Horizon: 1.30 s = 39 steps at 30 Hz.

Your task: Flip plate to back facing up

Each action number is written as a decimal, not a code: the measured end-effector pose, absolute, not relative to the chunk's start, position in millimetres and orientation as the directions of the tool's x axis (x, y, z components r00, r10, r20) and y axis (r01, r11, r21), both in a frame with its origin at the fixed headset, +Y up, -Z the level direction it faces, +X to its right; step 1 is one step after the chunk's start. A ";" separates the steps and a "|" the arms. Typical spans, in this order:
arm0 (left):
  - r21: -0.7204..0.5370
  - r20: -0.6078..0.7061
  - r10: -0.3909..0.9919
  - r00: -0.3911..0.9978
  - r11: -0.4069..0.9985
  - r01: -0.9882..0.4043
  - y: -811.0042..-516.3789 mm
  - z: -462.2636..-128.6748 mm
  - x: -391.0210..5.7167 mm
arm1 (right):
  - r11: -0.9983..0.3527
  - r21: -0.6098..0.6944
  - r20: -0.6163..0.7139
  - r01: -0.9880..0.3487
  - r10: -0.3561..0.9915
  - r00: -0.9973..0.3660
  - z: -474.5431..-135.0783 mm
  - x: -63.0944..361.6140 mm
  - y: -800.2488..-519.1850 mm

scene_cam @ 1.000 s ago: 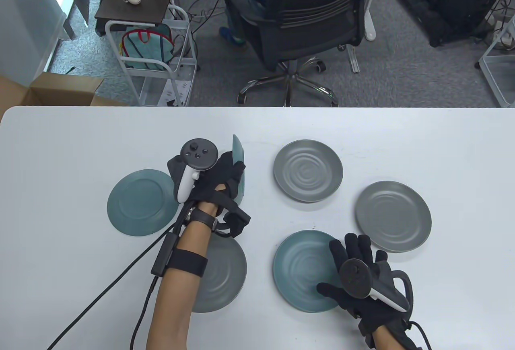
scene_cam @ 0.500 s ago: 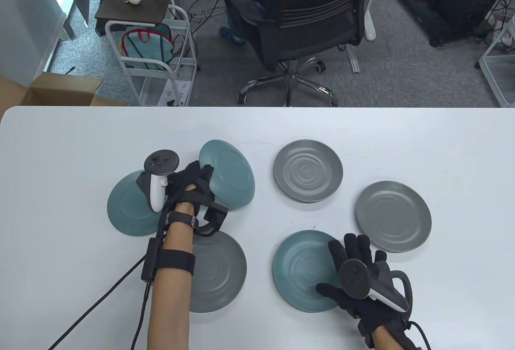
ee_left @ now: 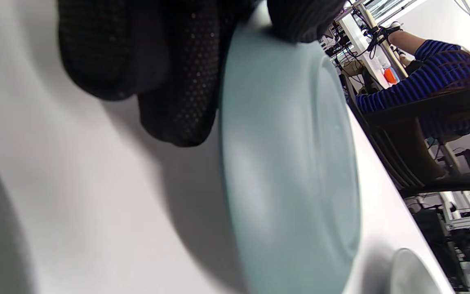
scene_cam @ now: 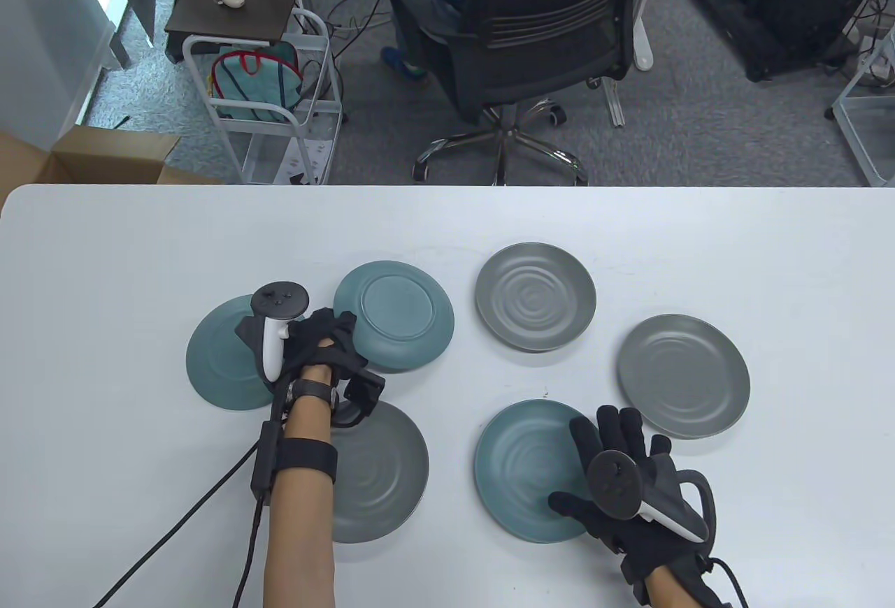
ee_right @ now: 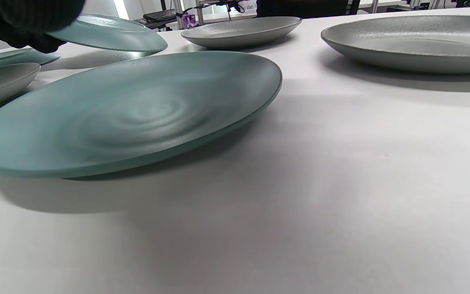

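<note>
A teal plate (scene_cam: 394, 316) sits back facing up at centre-left of the white table (scene_cam: 105, 251), its foot ring showing. My left hand (scene_cam: 328, 346) grips its near-left rim. In the left wrist view the thumb lies on the plate (ee_left: 288, 163) and the fingers (ee_left: 169, 81) are under its rim. The right wrist view shows this plate (ee_right: 108, 32) slightly tilted, just above the table. My right hand (scene_cam: 615, 475) lies spread and open over the right edge of another teal plate (scene_cam: 524, 472), which is face up (ee_right: 129, 110).
A teal plate (scene_cam: 234, 353) lies partly under my left hand. A grey plate (scene_cam: 381, 472) lies under my left forearm. Two more grey plates are at centre (scene_cam: 535, 297) and at right (scene_cam: 683, 376). An occupied office chair (scene_cam: 531, 42) stands beyond the far edge.
My left hand has turned the teal plate from standing on edge to back facing up and lowered it toward the table, drawing back to the left. My right hand has not moved.
</note>
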<state>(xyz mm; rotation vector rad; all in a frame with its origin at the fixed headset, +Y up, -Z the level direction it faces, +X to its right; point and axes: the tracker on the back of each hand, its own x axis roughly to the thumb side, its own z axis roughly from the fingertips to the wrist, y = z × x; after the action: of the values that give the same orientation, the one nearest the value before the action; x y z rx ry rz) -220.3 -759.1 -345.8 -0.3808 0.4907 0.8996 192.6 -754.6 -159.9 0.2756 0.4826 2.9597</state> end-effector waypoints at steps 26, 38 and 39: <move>-0.141 -0.587 0.471 0.659 0.742 -0.656 -763.0 -343.6 -213.5 | -0.942 0.324 0.169 -0.090 0.152 -0.974 -159.4 189.2 -753.8; -0.201 -0.569 0.359 0.740 0.812 -0.548 -761.5 -345.3 -207.0 | -0.941 0.327 0.173 -0.083 0.146 -0.974 -159.3 187.7 -753.5; -0.204 -0.568 0.351 0.744 0.816 -0.540 -761.2 -345.3 -206.9 | -0.941 0.328 0.173 -0.082 0.146 -0.974 -159.3 187.7 -753.5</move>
<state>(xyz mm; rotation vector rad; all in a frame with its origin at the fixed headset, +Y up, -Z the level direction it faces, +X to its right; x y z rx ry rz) -206.9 -761.2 -345.3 -0.3727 0.5392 0.5003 187.7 -753.5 -159.3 0.2965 0.4893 2.9706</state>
